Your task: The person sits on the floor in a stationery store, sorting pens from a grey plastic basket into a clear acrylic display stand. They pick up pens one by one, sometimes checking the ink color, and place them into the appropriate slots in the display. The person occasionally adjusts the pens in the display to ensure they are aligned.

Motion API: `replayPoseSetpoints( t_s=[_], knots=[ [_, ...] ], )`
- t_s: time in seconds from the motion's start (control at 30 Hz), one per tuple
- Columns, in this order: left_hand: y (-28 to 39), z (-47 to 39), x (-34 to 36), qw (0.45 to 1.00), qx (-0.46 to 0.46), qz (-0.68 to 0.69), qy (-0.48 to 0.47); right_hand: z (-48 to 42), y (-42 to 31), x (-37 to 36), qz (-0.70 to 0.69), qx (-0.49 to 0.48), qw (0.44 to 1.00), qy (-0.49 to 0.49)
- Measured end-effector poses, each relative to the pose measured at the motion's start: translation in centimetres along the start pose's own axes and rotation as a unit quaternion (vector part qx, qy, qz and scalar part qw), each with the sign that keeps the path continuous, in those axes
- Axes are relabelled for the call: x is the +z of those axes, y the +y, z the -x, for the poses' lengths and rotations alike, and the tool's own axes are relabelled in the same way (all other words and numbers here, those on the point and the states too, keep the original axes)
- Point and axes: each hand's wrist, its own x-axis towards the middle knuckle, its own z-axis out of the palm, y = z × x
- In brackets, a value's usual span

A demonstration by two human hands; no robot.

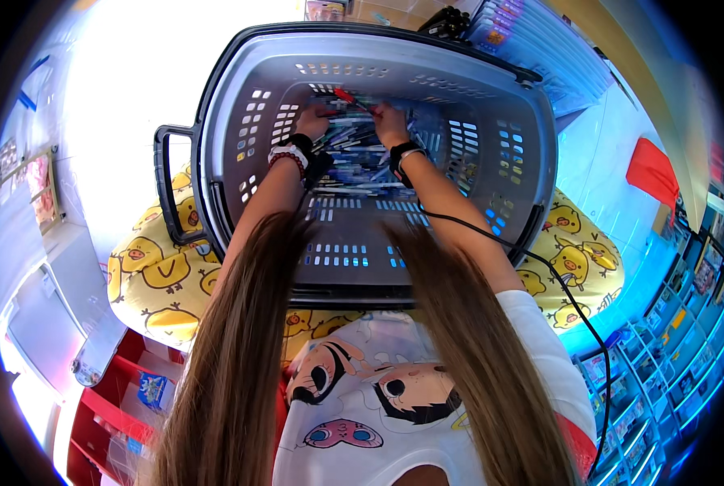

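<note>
A deep grey plastic basket (362,45) with slotted walls and a black handle stands in front of me. Many pens (362,149) lie in a pile over its bottom. My left hand (313,121) is inside the basket at the left, its fingers around something small and red that I cannot make out. At the right my right hand (391,123) grips a red-capped pen (348,97), which slants up to the left above the pile. Both wrists wear black bands, and a black cable runs from the right one.
Yellow chick-print fabric (173,267) lies under and around the basket. Clear packaged goods (538,54) stand beyond its far right corner. A red cloth (653,173) is at the right, above blue-lit display shelves (659,364). Red shelving (115,395) stands at the lower left.
</note>
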Motion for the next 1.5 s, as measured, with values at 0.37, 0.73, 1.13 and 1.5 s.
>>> replayPoseSetpoints(
  t_s=[0.37,0.73,1.13,1.5],
  knots=[
    [6.6,4.6,0.5,0.983,0.034,-0.177,0.036,1.7,-1.2,-2.5,0.141,0.084,0.986,-0.038],
    [6.5,8.2,0.5,0.999,0.024,0.002,-0.039,-0.6,1.3,-4.5,0.287,-0.115,0.949,-0.056],
    [5.9,8.3,0.4,0.998,-0.028,-0.003,-0.052,-1.4,-1.5,-4.1,0.409,-0.174,0.877,-0.184],
    [9.4,10.4,-0.4,0.989,-0.039,0.040,-0.135,0.7,-2.4,-9.1,0.280,-0.068,0.948,-0.132]
  ],
)
